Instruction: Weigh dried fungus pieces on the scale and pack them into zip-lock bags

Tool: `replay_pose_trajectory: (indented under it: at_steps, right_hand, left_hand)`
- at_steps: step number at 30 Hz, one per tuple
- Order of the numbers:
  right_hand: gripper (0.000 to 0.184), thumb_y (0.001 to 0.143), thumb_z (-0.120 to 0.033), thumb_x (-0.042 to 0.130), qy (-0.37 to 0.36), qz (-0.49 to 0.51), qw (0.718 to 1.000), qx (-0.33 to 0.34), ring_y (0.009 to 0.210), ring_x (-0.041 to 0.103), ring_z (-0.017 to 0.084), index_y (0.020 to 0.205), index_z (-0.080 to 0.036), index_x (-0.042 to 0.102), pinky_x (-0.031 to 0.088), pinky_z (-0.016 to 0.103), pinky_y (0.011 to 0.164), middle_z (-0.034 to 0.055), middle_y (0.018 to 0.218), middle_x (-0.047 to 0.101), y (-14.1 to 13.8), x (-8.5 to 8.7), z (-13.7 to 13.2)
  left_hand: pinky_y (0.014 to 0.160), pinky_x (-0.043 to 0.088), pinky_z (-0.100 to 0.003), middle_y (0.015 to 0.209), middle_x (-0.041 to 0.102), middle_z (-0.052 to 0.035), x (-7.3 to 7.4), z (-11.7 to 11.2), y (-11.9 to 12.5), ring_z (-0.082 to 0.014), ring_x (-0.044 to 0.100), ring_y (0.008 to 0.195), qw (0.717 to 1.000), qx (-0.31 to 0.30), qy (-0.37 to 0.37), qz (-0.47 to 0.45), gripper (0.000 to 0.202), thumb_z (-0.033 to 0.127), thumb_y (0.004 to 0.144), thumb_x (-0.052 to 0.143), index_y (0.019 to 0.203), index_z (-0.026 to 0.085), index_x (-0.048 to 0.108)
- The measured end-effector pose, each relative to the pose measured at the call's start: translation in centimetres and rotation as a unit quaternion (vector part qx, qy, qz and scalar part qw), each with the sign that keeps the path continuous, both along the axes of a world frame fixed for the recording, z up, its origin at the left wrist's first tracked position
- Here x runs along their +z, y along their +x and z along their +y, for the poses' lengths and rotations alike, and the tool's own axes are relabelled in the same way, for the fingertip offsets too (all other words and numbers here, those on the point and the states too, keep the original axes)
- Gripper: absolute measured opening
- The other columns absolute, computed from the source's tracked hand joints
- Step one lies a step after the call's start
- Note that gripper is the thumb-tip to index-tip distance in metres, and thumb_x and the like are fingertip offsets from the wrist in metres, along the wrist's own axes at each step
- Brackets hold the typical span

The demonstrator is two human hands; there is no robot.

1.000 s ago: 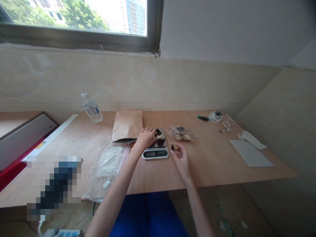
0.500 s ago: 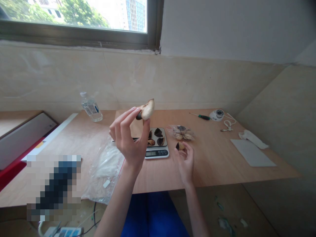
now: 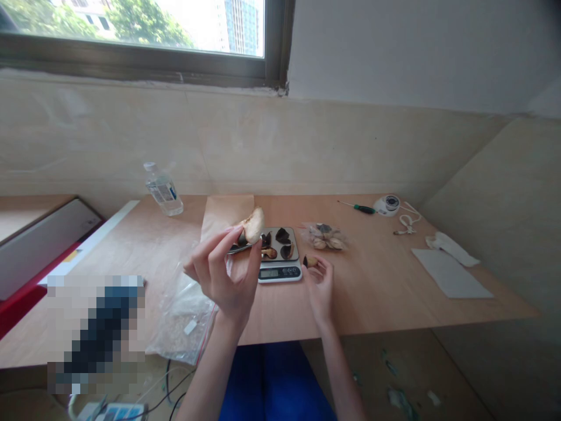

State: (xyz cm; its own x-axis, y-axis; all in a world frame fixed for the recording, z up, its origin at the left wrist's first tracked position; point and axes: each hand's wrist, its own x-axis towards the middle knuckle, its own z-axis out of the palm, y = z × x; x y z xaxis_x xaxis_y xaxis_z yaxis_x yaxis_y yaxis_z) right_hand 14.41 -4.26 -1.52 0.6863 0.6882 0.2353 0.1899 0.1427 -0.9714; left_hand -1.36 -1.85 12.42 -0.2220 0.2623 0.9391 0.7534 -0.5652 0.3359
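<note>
My left hand point(image 3: 230, 272) is raised left of the scale, pinching a cream-coloured, curved piece point(image 3: 254, 227) like dried mushroom, with a dark underside. Low at the scale's right edge, my right hand point(image 3: 321, 286) grips a smaller tan-and-dark piece point(image 3: 311, 262) of similar look. Several dark, curled pieces point(image 3: 283, 235) and a brown one lie on the plate of the digital kitchen scale point(image 3: 284, 273). My left hand hides the scale's left side, and its display digits are too small to read. Right behind my right hand rests a clear bag point(image 3: 324, 237) with more tan pieces.
A water bottle point(image 3: 163, 190) stands at the back left. A clear zip bag point(image 3: 182, 321) hangs over the front edge. Brown paper point(image 3: 219, 211) lies behind my left hand. To the right are a screwdriver point(image 3: 363, 209), a white dome camera point(image 3: 387, 204) and a white sheet point(image 3: 451, 275).
My left hand has lowered the cream piece and moved slightly left. My right hand has shifted left towards the scale, still holding its small piece.
</note>
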Motion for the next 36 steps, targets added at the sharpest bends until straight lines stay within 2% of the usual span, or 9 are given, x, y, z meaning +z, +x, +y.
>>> replay_pose_trajectory:
  at_steps: [4, 10, 13, 20, 27, 36]
  right_hand:
    - [0.036, 0.075, -0.033, 0.062, -0.012, -0.072, 0.997, 0.020, 0.099, 0.054, 0.020, 0.107, -0.019, 0.054, 0.047, 0.036, 0.082, 0.0093, 0.112, 0.056, 0.1, -0.2, 1.0]
    - [0.036, 0.077, -0.033, 0.059, -0.027, -0.134, 0.990, 0.034, 0.099, 0.052, 0.022, 0.111, -0.019, 0.055, 0.047, 0.036, 0.080, 0.0098, 0.112, 0.057, 0.5, -0.8, 1.5]
    - [0.037, 0.078, -0.032, 0.059, -0.034, -0.159, 0.986, 0.041, 0.103, 0.051, 0.022, 0.113, -0.019, 0.054, 0.045, 0.037, 0.083, 0.0099, 0.114, 0.056, 0.5, -0.9, 1.8]
    - [0.038, 0.077, -0.032, 0.061, -0.030, -0.192, 0.980, 0.041, 0.101, 0.052, 0.023, 0.111, -0.018, 0.052, 0.044, 0.039, 0.085, 0.0102, 0.108, 0.059, 0.4, -0.3, 2.9]
    - [0.035, 0.078, -0.034, 0.061, -0.024, -0.207, 0.976, 0.070, 0.099, 0.053, 0.022, 0.108, -0.020, 0.053, 0.044, 0.038, 0.085, 0.0091, 0.106, 0.059, 0.0, -0.3, 3.6]
    - [0.035, 0.077, -0.039, 0.061, -0.047, -0.194, 0.980, 0.024, 0.096, 0.053, 0.023, 0.104, -0.019, 0.052, 0.043, 0.038, 0.083, 0.0096, 0.105, 0.058, 0.1, 0.3, 1.3]
  left_hand:
    - [0.081, 0.039, -0.034, 0.094, 0.062, -0.0043, -1.7, -0.3, -1.1, -0.0178, 0.056, 0.085, 1.000, -0.001, 0.008, 0.007, 0.039, 0.020, 0.068, 0.072, 0.104, 0.021, 0.058]
    - [0.066, 0.044, -0.029, 0.087, 0.054, -0.0047, -6.4, -2.7, -3.1, -0.0171, 0.052, 0.079, 0.997, -0.069, -0.003, 0.024, 0.035, 0.025, 0.071, 0.066, 0.105, 0.020, 0.057]
    - [0.066, 0.044, -0.030, 0.087, 0.053, -0.0057, -7.9, -4.3, -3.7, -0.0176, 0.051, 0.078, 0.994, -0.092, -0.017, 0.050, 0.033, 0.030, 0.077, 0.058, 0.108, 0.019, 0.055]
    - [0.063, 0.042, -0.031, 0.082, 0.050, -0.0058, -8.6, -6.8, -4.0, -0.0170, 0.051, 0.072, 0.985, -0.143, -0.021, 0.090, 0.028, 0.033, 0.086, 0.042, 0.105, 0.016, 0.053]
    - [0.061, 0.041, -0.031, 0.079, 0.053, -0.0062, -9.9, -8.6, -3.8, -0.0171, 0.051, 0.071, 0.981, -0.161, -0.058, 0.087, 0.026, 0.032, 0.085, 0.042, 0.102, 0.015, 0.054]
    - [0.060, 0.044, -0.029, 0.080, 0.052, -0.0057, -10.8, -9.4, -3.6, -0.0165, 0.052, 0.072, 0.978, -0.185, -0.077, 0.061, 0.025, 0.031, 0.084, 0.043, 0.101, 0.016, 0.055]
